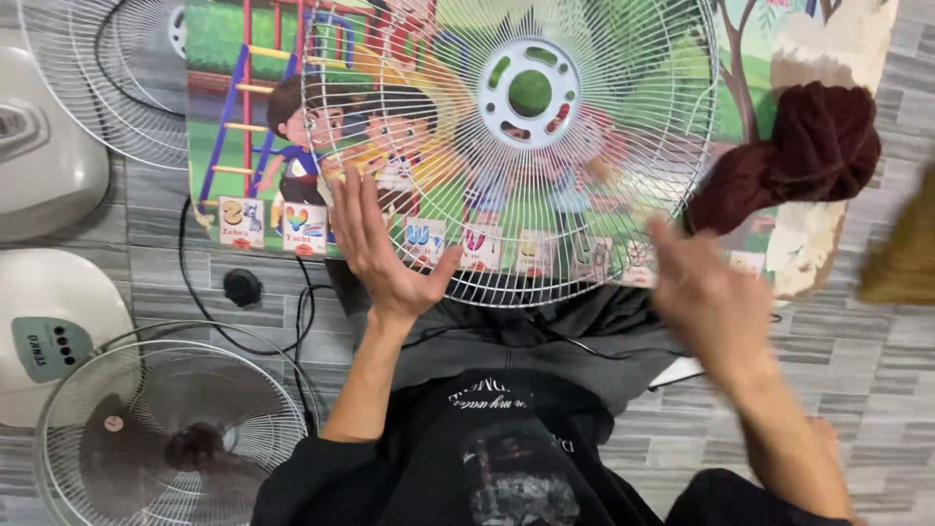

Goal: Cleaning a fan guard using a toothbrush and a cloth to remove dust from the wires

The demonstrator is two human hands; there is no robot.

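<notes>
White wire fan guard [516, 146]: laid flat over a cartoon play mat [263, 117] on the floor, detached. Left hand [375, 244] spread open at its lower rim; right hand [706, 297] blurred beside it, grip state not discernible. Assembled fan [166, 438] noted near the left elbow.

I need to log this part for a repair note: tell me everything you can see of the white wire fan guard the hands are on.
The fan guard is a round dome of thin white wire spokes and rings, running out from a white plastic hub with curved slots and a round centre hole. It looks whole and unbent. It lies on a colourful cartoon play mat, its near edge toward the person's lap. The left hand lies open on its lower left rim; the right hand, blurred, is at its lower right rim.
</notes>
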